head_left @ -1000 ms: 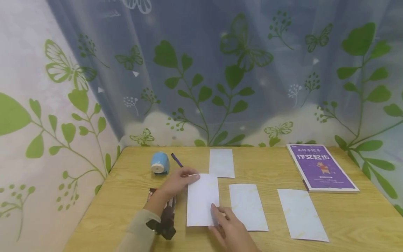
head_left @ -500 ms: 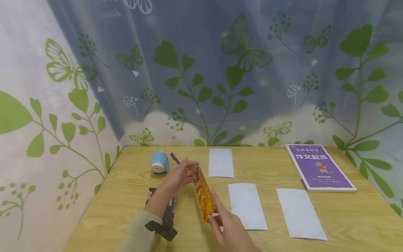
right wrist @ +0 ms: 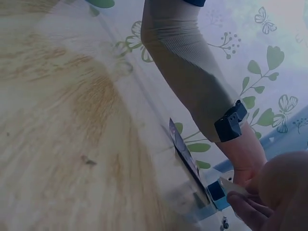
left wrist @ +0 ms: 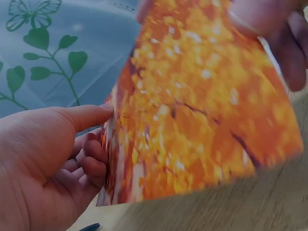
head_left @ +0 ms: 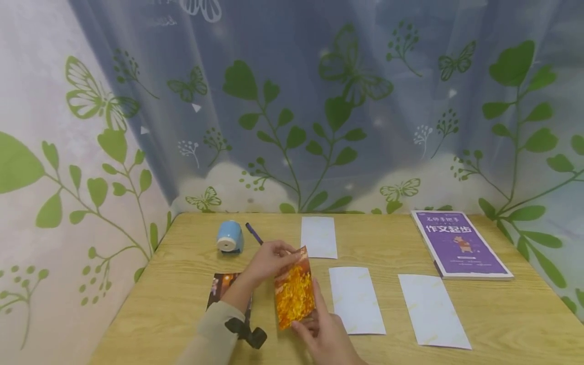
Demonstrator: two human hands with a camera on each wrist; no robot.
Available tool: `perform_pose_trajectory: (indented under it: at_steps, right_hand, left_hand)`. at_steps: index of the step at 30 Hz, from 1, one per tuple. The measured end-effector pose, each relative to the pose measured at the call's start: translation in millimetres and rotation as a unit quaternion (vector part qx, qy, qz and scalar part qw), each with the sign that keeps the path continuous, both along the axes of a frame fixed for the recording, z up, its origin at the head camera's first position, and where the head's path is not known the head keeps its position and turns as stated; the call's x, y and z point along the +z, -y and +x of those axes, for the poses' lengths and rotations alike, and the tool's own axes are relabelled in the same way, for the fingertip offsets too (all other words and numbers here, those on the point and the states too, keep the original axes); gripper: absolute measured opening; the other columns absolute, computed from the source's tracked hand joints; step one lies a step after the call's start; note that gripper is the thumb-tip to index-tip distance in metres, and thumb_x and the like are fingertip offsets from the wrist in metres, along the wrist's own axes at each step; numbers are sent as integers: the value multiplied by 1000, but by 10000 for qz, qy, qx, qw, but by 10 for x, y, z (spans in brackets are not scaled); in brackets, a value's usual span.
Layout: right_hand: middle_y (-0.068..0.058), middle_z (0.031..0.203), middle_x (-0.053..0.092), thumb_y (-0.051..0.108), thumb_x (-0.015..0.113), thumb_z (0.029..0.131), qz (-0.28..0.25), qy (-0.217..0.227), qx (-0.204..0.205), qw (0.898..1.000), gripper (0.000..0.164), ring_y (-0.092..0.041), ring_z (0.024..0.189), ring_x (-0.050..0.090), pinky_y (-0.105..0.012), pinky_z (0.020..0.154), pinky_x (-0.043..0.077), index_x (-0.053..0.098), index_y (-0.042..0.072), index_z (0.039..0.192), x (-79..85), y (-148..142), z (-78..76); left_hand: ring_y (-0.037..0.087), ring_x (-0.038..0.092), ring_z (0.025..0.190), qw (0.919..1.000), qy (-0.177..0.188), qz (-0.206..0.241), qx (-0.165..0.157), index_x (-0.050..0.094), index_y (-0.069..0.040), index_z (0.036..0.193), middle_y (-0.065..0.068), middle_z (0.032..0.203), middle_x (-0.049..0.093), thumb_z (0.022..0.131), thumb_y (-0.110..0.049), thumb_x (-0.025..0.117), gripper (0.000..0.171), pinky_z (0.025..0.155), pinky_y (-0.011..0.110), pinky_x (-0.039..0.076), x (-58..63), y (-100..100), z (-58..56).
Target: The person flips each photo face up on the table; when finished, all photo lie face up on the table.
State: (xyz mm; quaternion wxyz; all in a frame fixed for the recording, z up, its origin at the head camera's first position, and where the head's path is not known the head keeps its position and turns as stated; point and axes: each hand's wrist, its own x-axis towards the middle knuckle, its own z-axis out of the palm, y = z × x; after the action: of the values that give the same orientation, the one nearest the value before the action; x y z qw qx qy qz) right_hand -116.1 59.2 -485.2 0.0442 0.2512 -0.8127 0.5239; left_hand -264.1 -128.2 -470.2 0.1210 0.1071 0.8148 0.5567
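Note:
A photo card (head_left: 294, 294) with an orange and yellow foliage picture is raised over the table, tilted, picture side showing. My left hand (head_left: 269, 263) pinches its upper left part between thumb and fingers. At the lower right, my right hand (head_left: 330, 334) grips the card's edge. In the left wrist view the card (left wrist: 192, 110) bends slightly, with the left thumb on its left edge. The right wrist view shows only part of the right hand (right wrist: 284, 192), at the lower right. Partly hidden under the left forearm lies a darker photo card (head_left: 223, 283).
Three white cards lie face down: one at the back (head_left: 318, 238), one right of my hands (head_left: 357, 300), one farther right (head_left: 433, 310). A blue pencil sharpener (head_left: 229, 236) and a pen (head_left: 253, 233) are back left. A purple book (head_left: 463, 248) lies back right.
The card has turned over from its white back, through nearly edge-on, to its orange picture side. Both hands stay on it. The left forearm has shifted slightly right, uncovering more of the dark card.

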Motion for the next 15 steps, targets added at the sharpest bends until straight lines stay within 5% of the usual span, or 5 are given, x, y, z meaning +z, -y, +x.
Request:
perform_pose_trajectory:
  at_steps: [10, 15]
  right_hand:
    - [-32, 117, 66, 19, 77, 89, -14, 1207, -215, 9925, 88, -6, 73, 71, -16, 65, 55, 25, -6, 154, -118, -26, -90]
    - [-30, 121, 66, 20, 79, 86, -60, 1443, -238, 9892, 89, -3, 71, 69, -18, 65, 56, 27, -5, 154, -172, -39, -119]
  left_hand:
    - [14, 60, 60, 9982, 283, -502, 148, 71, -5, 107, 9, 88, 69, 89, -35, 76, 35, 53, 26, 52, -138, -64, -11]
    - [14, 58, 59, 9973, 280, -589, 345, 72, -7, 104, 7, 86, 70, 90, -31, 76, 28, 52, 26, 50, -247, -114, 1]
